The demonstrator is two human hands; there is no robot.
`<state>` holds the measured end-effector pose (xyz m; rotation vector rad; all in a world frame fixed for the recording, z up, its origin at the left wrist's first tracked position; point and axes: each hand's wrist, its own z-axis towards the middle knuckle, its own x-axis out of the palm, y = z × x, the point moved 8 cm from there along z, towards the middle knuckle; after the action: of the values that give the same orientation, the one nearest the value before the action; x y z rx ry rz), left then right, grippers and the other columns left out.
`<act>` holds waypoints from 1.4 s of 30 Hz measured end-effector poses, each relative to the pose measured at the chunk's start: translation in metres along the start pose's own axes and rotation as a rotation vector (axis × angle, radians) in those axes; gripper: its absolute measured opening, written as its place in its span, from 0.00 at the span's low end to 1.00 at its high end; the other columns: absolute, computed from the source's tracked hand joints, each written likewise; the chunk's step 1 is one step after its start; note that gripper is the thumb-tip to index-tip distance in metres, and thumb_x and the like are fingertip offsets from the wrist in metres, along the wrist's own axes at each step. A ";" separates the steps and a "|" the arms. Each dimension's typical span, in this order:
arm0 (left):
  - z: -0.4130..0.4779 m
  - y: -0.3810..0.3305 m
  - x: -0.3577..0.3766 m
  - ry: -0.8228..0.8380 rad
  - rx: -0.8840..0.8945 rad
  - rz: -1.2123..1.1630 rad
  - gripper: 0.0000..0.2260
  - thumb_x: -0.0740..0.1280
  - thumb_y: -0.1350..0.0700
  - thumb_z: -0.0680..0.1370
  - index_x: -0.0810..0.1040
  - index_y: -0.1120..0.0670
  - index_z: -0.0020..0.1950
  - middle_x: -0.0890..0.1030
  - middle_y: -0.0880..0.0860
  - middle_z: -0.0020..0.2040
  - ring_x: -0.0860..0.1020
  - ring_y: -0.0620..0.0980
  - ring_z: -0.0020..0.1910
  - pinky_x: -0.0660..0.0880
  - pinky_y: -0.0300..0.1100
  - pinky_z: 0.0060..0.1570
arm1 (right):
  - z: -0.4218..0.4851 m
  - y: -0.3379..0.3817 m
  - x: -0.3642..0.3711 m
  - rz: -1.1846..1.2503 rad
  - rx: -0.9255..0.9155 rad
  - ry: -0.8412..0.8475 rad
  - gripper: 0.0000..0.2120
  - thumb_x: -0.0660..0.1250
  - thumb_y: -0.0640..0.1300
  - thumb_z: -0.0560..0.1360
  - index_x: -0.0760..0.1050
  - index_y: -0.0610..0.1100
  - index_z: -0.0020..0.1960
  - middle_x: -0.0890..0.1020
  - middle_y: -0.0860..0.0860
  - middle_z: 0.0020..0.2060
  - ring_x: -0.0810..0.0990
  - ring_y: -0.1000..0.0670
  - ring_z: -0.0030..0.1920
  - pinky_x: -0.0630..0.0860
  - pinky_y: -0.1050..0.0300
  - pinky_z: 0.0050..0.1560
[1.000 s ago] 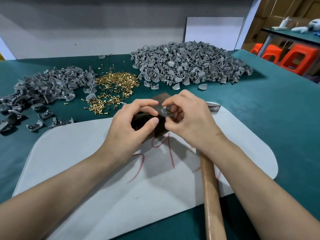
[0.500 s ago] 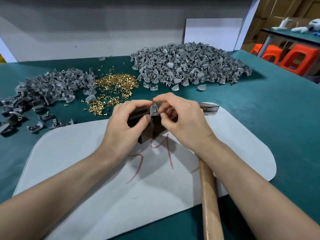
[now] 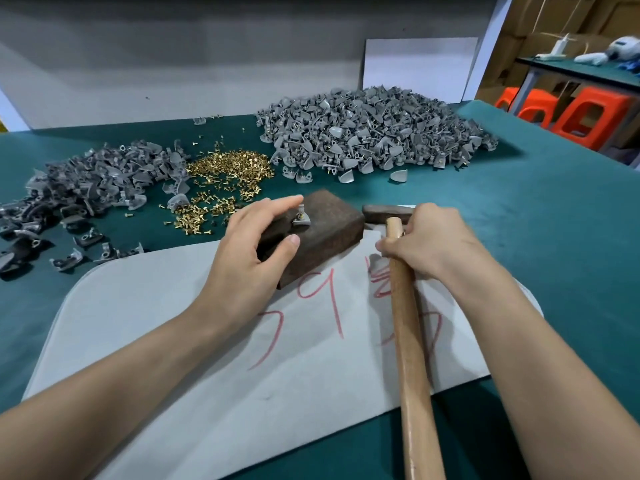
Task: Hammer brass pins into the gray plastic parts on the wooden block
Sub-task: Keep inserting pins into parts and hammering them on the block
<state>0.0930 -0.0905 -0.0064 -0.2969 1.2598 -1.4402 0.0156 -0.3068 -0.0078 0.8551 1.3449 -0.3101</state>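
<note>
Shifted right hand (image 3: 426,244) off the gray plastic part (image 3: 300,222) to hammer (image 3: 408,341), centre right, fingers curled round handle near the head. Kept left hand (image 3: 249,251) gripping wooden block (image 3: 329,233) at frame centre; part seated on top, brass pin (image 3: 302,212) standing proud. Ready to strike, likely

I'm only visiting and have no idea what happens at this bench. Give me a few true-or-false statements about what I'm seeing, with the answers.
1. The right hand grips the hammer by its wooden handle, close to the head. True.
2. The hammer is raised high over the wooden block. False: its head lies low, just right of the block.
3. A gray part with a brass pin standing in it sits on the block. True.
4. The loose brass pins lie in a bowl. False: they lie heaped on the green table.
5. The left hand lies flat and empty. False: it holds the block.
</note>
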 end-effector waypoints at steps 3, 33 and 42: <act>0.000 0.001 0.003 0.048 -0.024 -0.020 0.23 0.65 0.57 0.78 0.65 0.38 0.70 0.69 0.43 0.69 0.59 0.40 0.73 0.58 0.47 0.74 | 0.001 -0.004 0.000 0.095 0.037 0.007 0.15 0.71 0.52 0.66 0.70 0.43 0.32 0.73 0.48 0.28 0.75 0.43 0.33 0.67 0.59 0.32; 0.002 0.001 -0.008 -0.111 0.026 0.012 0.18 0.66 0.62 0.78 0.74 0.41 0.61 0.76 0.38 0.51 0.72 0.46 0.59 0.66 0.33 0.59 | -0.048 0.054 0.001 0.781 -0.299 0.606 0.07 0.65 0.35 0.67 0.72 0.43 0.43 0.74 0.48 0.22 0.67 0.50 0.20 0.65 0.66 0.20; 0.002 0.006 -0.011 -0.147 -0.055 -0.128 0.17 0.66 0.64 0.77 0.75 0.43 0.60 0.79 0.42 0.45 0.74 0.52 0.57 0.70 0.44 0.61 | -0.042 0.050 -0.001 0.910 -0.232 0.461 0.10 0.62 0.29 0.70 0.67 0.41 0.44 0.73 0.46 0.21 0.67 0.50 0.18 0.64 0.65 0.21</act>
<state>0.1019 -0.0808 -0.0052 -0.5198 1.1793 -1.4652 0.0182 -0.2442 0.0117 1.2844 1.2259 0.7751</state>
